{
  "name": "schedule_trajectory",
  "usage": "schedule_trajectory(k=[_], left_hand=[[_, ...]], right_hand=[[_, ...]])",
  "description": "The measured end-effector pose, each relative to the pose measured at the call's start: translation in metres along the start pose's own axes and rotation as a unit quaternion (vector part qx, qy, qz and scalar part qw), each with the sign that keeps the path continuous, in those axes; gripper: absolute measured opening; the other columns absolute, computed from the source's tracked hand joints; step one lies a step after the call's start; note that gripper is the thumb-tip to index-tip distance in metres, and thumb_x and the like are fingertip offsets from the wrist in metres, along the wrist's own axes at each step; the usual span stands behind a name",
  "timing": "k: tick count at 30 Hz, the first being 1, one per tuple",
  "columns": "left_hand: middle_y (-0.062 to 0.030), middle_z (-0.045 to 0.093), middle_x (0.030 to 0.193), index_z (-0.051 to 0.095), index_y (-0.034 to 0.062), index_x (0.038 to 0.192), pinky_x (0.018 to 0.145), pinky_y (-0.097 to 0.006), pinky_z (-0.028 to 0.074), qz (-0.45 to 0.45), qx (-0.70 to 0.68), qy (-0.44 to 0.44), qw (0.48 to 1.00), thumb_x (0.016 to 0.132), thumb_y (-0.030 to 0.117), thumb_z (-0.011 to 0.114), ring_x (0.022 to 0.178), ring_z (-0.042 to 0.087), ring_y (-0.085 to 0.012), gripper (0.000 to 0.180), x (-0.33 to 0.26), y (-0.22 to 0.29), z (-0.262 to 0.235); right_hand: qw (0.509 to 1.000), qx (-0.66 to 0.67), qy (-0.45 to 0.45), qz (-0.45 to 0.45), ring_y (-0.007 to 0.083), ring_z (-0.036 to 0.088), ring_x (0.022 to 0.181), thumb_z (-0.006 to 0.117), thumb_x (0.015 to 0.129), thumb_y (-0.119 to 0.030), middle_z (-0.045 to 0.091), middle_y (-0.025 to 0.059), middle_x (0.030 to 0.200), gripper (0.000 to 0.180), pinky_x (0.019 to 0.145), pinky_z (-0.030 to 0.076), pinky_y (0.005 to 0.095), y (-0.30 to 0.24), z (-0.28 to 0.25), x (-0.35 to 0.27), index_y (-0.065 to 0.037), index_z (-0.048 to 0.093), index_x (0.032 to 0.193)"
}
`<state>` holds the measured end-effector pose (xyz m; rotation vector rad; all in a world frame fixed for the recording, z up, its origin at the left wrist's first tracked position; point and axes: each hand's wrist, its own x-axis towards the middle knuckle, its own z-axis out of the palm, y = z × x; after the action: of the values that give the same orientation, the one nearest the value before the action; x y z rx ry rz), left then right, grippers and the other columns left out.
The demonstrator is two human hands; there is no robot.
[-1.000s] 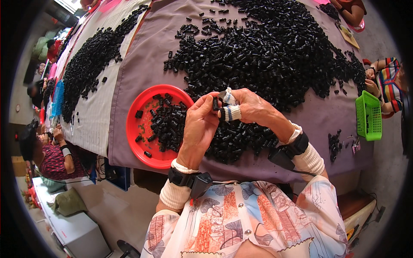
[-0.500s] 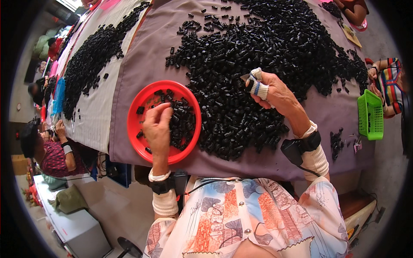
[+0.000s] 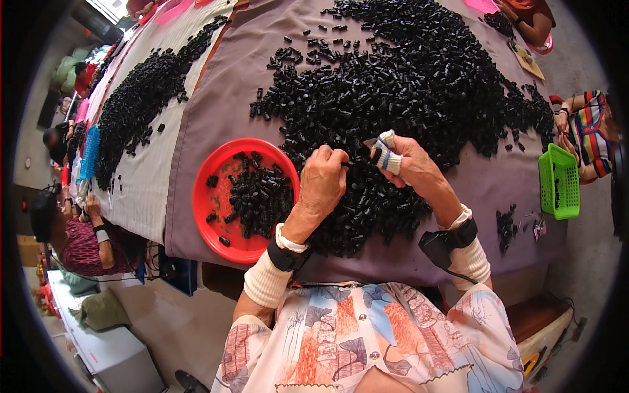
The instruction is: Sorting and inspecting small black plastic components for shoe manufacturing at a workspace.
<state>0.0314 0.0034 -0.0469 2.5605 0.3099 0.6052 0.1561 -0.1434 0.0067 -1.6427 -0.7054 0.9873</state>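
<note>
Over the near part of a large heap of small black plastic parts [image 3: 393, 85], my left hand [image 3: 322, 180] is closed, pinching one small black part [image 3: 346, 164] at its fingertips. My right hand [image 3: 409, 160] is just to the right, its fingers wrapped round a small knife whose pointed metal blade [image 3: 369, 142] sticks out toward the left hand. A white and blue knitted cover [image 3: 386, 152] wraps a finger or thumb of that hand. Left of my left hand stands a round red basin [image 3: 208, 232] with many black parts and some greenish scraps in it.
A green plastic basket [image 3: 560, 190] stands at the table's right edge, near another person's hands [image 3: 569, 131]. Several loose parts [image 3: 506, 229] lie in front of it. A second black heap [image 3: 141, 92] covers the pale cloth at left, where another person sits.
My left hand has moved right, from over the red basin to beside my right hand, and now holds a black part. The right hand stays over the heap with the knife.
</note>
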Motion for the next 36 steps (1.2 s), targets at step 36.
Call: schedule_trajectory(k=[36], left_hand=[[-0.0063,0.063,0.090,0.059,-0.0018,0.104,0.070,-0.023,0.049,-0.225,-0.793,0.014,0.566,0.085,0.008,0.057,0.074,0.058,-0.0103,0.021,-0.006,0.015,-0.063]], right_hand=[[0.986,-0.105,-0.100,-0.081,0.0094,0.044,0.058,0.070,0.072,-0.039,0.048,0.0001,0.062,0.040,0.051,0.037,0.0263,-0.057,0.042,0.007,-0.003,0.053,0.079]])
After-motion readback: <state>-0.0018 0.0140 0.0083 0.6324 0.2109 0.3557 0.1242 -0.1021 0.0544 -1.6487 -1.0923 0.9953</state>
